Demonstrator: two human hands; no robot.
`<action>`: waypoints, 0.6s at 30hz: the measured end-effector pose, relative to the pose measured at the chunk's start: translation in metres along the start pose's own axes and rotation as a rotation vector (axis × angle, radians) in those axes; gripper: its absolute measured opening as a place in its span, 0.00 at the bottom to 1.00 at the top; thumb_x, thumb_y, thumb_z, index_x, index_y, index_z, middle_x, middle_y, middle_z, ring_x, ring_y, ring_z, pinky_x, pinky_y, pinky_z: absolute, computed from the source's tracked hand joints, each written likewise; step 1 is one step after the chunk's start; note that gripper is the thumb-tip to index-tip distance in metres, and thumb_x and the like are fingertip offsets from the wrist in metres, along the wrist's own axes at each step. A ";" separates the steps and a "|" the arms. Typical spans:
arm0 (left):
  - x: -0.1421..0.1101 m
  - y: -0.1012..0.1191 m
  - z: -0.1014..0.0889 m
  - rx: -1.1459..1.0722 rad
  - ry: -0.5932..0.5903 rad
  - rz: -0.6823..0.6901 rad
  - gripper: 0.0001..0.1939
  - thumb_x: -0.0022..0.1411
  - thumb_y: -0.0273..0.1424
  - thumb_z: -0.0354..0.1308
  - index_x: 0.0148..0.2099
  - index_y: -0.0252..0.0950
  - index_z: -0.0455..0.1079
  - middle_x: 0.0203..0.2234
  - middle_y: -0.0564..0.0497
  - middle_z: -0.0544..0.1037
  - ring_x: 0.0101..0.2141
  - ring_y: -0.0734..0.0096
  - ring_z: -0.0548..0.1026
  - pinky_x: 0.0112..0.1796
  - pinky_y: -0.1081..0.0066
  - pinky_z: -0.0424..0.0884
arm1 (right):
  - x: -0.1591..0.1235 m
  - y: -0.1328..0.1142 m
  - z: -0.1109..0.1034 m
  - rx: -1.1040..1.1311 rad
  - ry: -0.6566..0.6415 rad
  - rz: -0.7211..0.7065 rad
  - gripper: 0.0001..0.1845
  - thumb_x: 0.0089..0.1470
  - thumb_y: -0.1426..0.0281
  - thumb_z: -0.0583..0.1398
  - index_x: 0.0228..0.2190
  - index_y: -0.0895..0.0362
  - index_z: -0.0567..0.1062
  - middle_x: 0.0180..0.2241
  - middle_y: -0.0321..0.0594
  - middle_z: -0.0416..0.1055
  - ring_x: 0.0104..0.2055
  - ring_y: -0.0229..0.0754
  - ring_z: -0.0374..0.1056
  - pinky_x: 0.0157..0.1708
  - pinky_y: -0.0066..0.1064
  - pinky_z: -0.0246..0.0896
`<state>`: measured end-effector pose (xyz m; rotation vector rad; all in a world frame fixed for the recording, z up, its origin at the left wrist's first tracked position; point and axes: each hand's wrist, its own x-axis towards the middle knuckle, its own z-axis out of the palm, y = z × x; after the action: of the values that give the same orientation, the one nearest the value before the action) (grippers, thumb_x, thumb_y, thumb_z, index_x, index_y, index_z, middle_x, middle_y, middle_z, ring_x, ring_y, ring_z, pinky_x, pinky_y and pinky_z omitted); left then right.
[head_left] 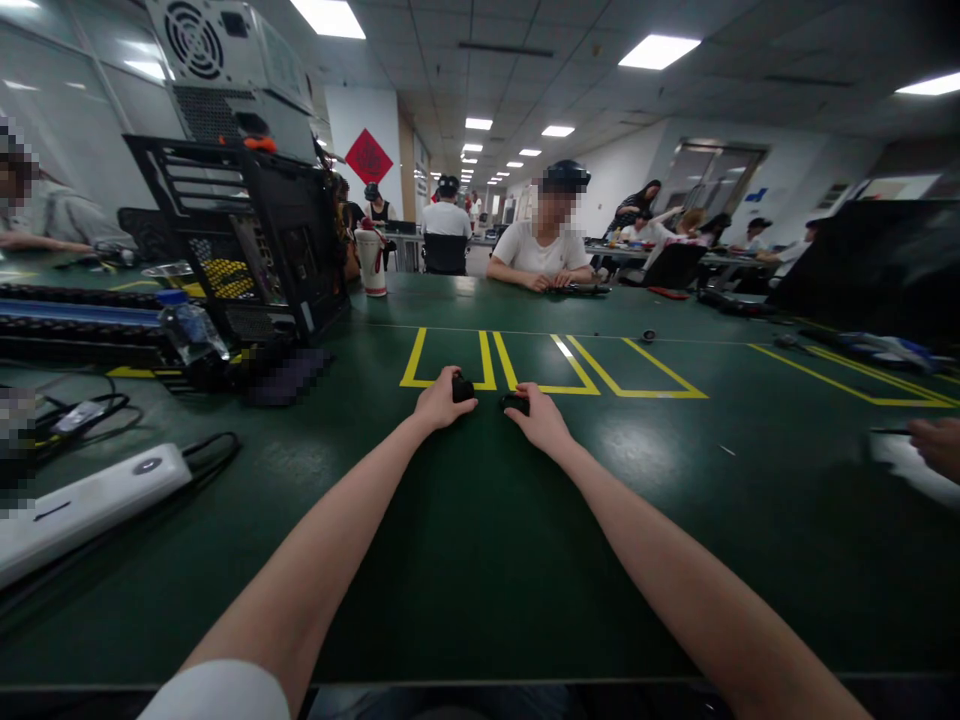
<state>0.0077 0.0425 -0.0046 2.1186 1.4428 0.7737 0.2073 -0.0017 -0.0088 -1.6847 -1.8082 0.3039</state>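
Both my arms reach forward over the green tabletop (480, 560). My left hand (441, 402) is closed around a small, dark, rounded object (463, 388), its thumb along the near side. A short gap to the right, my right hand (541, 420) grips another small black object (515, 402) between thumb and fingers. The two objects are apart, near the front edges of yellow tape outlines (448, 384). Fingers cover part of each object, and I cannot make out what kind they are.
At left stand a black computer case (247, 230), a water bottle (187, 325), a paper cup (371, 262) and a white power strip (97, 510) with cables. A small round dark item (649, 335) lies beyond the tape. A person (546, 245) sits opposite; another person's hand (937, 445) shows at right.
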 end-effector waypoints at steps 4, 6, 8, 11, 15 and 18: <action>-0.030 0.017 -0.003 0.026 -0.027 0.040 0.34 0.49 0.40 0.58 0.54 0.39 0.46 0.48 0.40 0.65 0.44 0.52 0.68 0.41 0.57 0.65 | -0.027 -0.022 -0.009 0.000 -0.055 -0.066 0.23 0.45 0.68 0.59 0.44 0.57 0.62 0.43 0.47 0.66 0.46 0.49 0.62 0.45 0.44 0.56; -0.063 0.031 -0.012 0.057 -0.092 0.141 0.35 0.47 0.38 0.59 0.54 0.38 0.46 0.46 0.41 0.66 0.44 0.55 0.69 0.42 0.58 0.64 | -0.056 -0.037 -0.018 0.055 -0.166 -0.139 0.25 0.43 0.69 0.60 0.45 0.55 0.62 0.42 0.45 0.67 0.44 0.49 0.64 0.44 0.45 0.57; -0.106 0.049 -0.023 0.121 -0.186 0.237 0.36 0.46 0.36 0.60 0.55 0.37 0.46 0.45 0.43 0.67 0.42 0.57 0.69 0.42 0.60 0.65 | -0.093 -0.052 -0.028 0.124 -0.270 -0.160 0.27 0.42 0.69 0.61 0.46 0.53 0.61 0.41 0.44 0.67 0.43 0.49 0.64 0.43 0.45 0.58; -0.178 0.072 -0.037 0.269 -0.308 0.413 0.35 0.45 0.32 0.60 0.55 0.43 0.50 0.45 0.48 0.67 0.43 0.60 0.68 0.42 0.63 0.65 | -0.155 -0.073 -0.039 0.254 -0.375 -0.176 0.29 0.41 0.69 0.61 0.47 0.51 0.59 0.43 0.44 0.66 0.44 0.48 0.63 0.45 0.44 0.57; -0.256 0.074 -0.044 0.447 -0.343 0.524 0.35 0.47 0.35 0.58 0.55 0.56 0.48 0.47 0.51 0.67 0.37 0.63 0.70 0.32 0.67 0.70 | -0.220 -0.091 -0.032 0.420 -0.577 -0.169 0.33 0.36 0.64 0.63 0.46 0.47 0.60 0.46 0.44 0.64 0.47 0.50 0.62 0.47 0.44 0.56; -0.285 0.058 -0.047 0.475 -0.244 0.554 0.30 0.50 0.34 0.55 0.54 0.61 0.50 0.45 0.53 0.70 0.36 0.65 0.71 0.28 0.71 0.71 | -0.238 -0.100 -0.020 0.539 -0.671 -0.011 0.32 0.33 0.62 0.64 0.43 0.47 0.63 0.43 0.43 0.67 0.44 0.50 0.64 0.45 0.43 0.59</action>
<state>-0.0674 -0.2422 0.0128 2.9208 0.9792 0.3396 0.1318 -0.2496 -0.0059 -1.2558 -1.9272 1.3493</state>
